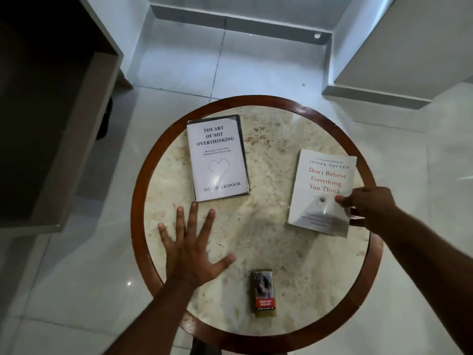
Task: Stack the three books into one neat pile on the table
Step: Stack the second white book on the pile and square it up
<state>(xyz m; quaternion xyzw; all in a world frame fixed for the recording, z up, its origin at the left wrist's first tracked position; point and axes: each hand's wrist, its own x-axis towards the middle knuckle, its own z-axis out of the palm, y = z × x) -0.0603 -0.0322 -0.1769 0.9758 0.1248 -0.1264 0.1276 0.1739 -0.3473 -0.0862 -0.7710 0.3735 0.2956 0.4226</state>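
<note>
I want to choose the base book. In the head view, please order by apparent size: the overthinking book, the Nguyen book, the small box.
1-2. overthinking book and Nguyen book: look alike, not ranked.
3. small box: clearly smallest.

Heart-cover book (217, 160) left, Nguyen book (323, 190) right, small box (265, 293) near edge.

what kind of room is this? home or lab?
Probably a home or hotel room, not a lab: a round marble-topped table with a wooden rim, glossy white floor tiles, and dark furniture at the left. Self-help paperbacks and a small pack lie on the table.
</note>
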